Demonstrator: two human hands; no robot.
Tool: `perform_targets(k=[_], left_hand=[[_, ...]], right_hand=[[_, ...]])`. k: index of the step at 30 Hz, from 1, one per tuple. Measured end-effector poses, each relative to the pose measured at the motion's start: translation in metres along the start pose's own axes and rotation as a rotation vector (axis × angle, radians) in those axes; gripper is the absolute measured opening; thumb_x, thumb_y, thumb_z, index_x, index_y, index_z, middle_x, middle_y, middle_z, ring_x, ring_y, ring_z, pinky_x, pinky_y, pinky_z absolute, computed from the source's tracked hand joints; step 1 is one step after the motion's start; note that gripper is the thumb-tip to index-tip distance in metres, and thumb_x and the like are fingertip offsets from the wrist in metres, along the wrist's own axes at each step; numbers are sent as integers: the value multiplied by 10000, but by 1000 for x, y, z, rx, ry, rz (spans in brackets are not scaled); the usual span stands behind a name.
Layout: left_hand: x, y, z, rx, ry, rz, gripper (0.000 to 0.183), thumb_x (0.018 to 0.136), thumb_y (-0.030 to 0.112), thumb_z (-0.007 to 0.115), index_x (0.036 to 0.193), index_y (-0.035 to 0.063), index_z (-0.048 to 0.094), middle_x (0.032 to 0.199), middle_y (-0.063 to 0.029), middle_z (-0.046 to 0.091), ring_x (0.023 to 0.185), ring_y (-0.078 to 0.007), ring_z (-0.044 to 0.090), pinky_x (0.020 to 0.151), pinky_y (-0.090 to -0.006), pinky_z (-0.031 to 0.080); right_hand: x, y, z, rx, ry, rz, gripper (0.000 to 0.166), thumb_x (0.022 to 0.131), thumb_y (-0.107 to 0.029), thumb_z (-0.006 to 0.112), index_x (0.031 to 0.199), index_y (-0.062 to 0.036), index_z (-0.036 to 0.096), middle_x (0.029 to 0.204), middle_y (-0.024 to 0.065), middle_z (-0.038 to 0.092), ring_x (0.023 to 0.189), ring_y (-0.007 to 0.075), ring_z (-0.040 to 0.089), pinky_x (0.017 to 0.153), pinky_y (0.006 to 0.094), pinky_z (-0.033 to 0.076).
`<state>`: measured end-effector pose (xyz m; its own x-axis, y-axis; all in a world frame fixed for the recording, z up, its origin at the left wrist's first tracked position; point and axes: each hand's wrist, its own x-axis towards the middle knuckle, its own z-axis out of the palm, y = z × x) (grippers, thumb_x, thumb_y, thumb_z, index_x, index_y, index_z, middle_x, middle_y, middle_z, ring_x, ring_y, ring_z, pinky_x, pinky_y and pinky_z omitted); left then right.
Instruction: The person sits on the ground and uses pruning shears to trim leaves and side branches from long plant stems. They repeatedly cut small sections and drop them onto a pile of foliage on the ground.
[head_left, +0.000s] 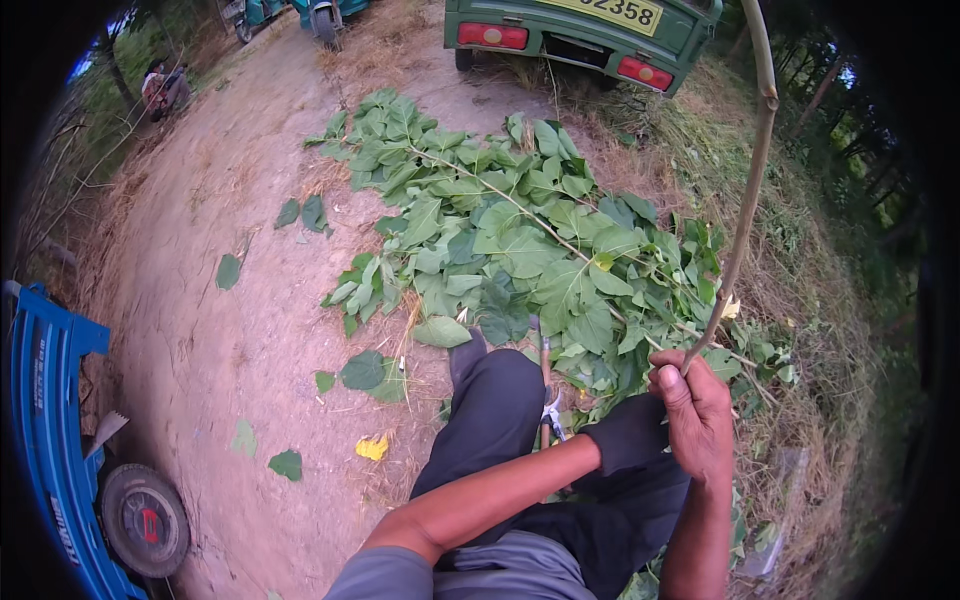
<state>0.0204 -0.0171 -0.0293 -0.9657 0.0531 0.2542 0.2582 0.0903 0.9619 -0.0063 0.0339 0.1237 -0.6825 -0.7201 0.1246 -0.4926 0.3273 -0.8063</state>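
Note:
A long bare wooden branch (742, 202) rises from my right hand (697, 412), whose bare fingers and thumb are closed round its lower end. My left hand (628, 433), in a dark glove, is just to the left of the right wrist and partly behind it; its fingertips are hidden. Cut leafy branches (517, 240) lie in a broad heap on the ground before me, with a thin pale stem across the top. Pruning shears (553, 417) lie between my legs, over a tool's wooden handle (546, 361), whose far end is partly under leaves.
A green vehicle's tail (577, 49) stands beyond the heap. At the left is a blue cart (45, 412) with a black tyre (146, 520). A person (163, 88) sits at the far left edge of the dirt track. Dry grass (810, 375) borders the right side.

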Motion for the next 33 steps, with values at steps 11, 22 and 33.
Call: perform_targets(k=[11, 22, 33], left_hand=[[-9, 52, -97, -183, 441, -170, 260, 995, 186, 566, 1154, -8, 636, 1069, -103, 688, 950, -165, 662, 847, -312, 548], [-25, 109, -169, -166, 715, 31, 329, 1036, 295, 477, 1080, -19, 564, 991, -179, 665, 889, -253, 692, 751, -368, 609], [-67, 84, -253, -445, 804, 81, 352, 1004, 361, 537, 1169, 54, 582, 1093, -125, 658, 949, -236, 670, 763, -343, 561]], right_hand=[[0, 37, 2, -337, 156, -103, 453, 917, -285, 644, 1239, 21, 558, 1191, 220, 574, 1082, 383, 571, 923, 438, 472], [-50, 162, -6, -579, 166, 358, 601, 878, -254, 649, 1364, 32, 440, 1373, 282, 459, 1254, 422, 461, 1071, 464, 364], [-62, 198, -56, -808, 295, 245, 413, 817, -190, 660, 1185, -17, 585, 1166, 219, 589, 1138, 367, 541, 1029, 488, 357]])
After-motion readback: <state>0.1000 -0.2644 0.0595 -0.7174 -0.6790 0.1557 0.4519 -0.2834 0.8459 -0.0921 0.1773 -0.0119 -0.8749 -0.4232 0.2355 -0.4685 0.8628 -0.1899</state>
